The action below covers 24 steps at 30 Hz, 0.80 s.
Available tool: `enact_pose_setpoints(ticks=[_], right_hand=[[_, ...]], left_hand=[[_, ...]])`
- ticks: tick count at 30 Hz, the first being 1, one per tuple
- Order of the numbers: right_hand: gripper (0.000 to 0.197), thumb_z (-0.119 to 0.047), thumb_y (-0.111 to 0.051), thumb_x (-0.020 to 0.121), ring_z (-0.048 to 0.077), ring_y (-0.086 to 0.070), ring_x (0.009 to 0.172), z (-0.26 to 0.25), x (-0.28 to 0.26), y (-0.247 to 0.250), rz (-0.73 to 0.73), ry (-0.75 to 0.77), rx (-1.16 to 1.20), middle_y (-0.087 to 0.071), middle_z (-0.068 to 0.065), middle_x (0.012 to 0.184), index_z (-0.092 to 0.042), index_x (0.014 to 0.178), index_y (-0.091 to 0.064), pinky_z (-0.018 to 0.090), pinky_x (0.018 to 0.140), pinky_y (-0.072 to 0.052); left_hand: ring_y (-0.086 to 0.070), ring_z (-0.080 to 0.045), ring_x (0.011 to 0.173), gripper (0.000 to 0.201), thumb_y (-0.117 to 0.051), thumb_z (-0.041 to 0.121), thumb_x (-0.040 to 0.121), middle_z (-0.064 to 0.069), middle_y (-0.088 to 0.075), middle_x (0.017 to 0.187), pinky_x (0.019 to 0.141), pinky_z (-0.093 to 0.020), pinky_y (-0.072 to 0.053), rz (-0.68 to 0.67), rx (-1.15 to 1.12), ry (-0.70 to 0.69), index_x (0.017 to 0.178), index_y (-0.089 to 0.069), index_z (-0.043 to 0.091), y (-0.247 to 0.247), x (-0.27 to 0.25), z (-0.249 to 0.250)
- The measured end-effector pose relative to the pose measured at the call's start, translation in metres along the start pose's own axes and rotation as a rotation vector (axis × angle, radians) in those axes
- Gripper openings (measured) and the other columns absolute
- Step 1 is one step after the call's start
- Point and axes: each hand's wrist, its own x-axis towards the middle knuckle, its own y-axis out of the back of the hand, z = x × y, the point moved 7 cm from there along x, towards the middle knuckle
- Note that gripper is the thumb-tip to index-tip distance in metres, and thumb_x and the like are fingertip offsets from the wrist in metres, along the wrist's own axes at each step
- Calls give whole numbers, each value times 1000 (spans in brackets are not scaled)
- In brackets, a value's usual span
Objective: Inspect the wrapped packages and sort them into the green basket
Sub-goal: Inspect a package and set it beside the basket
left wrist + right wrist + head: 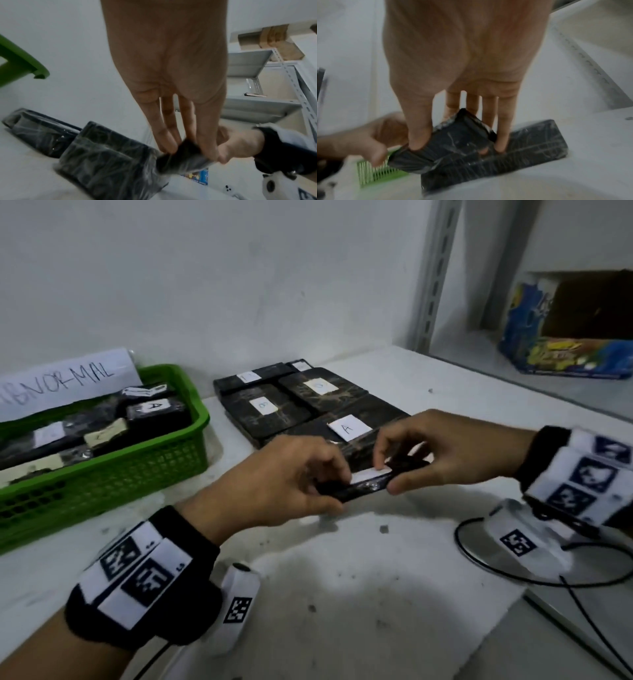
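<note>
A black plastic-wrapped package (366,482) with a white label is held above the table between both hands. My left hand (291,484) pinches its left end (185,157), thumb under and fingers over. My right hand (421,453) pinches the right end (453,143) the same way. The green basket (113,470) stands at the left with several wrapped packages (154,409) in it and a paper sign reading ABNORMAL (65,385). Several more labelled packages (301,402) lie flat in a group behind my hands.
The white table (376,577) runs to a wall at the back. A grey shelf upright (438,272) stands at the right, with a colourful open carton (565,344) on the shelf. Black cables (513,573) trail from my right wrist at the table's right edge.
</note>
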Motion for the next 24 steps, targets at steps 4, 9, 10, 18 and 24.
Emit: enact_pose_setpoints(ticks=[4, 9, 10, 18, 24], right_hand=[[24, -31, -82, 77, 5, -56, 89, 7, 17, -26, 5, 186, -271, -63, -11, 100, -26, 96, -68, 29, 79, -48], [30, -32, -82, 76, 13, -57, 101, 13, 25, -32, 13, 205, -408, -63, -10, 107, -27, 103, -69, 33, 78, -48], [30, -32, -83, 76, 15, -56, 103, 14, 26, -33, 11, 216, -439, -65, -10, 108, -27, 103, -70, 31, 78, -46], [20, -51, -74, 81, -1, -59, 73, -14, 40, -11, 25, 191, -362, -65, -21, 74, -32, 88, -68, 24, 67, -47], [26, -55, -59, 87, -1, -61, 65, -114, 92, -3, 35, 270, -278, -67, -15, 66, -31, 81, -66, 17, 58, -40]], left_hand=[[-66, -4, 83, 25, -82, 18, 80, 12, -70, 92, 75, -21, -55, -86, 130, 65, 104, -75, 23, -6, -3, -5], [-62, 13, 70, 19, -76, 21, 86, 20, -70, 82, 64, -2, -42, -228, 171, 157, 104, -76, 28, -20, -3, -12], [-62, 13, 71, 20, -76, 22, 87, 20, -71, 83, 65, -2, -43, -243, 172, 165, 105, -76, 28, -22, -2, -13], [-69, 3, 71, 14, -66, 29, 94, 14, -76, 84, 65, -13, -54, -247, 49, 281, 102, -77, 26, -1, -11, -17], [-65, -13, 68, 30, -43, 31, 105, 3, -77, 83, 59, -24, -51, 8, -13, 544, 102, -70, 18, 74, -88, -35]])
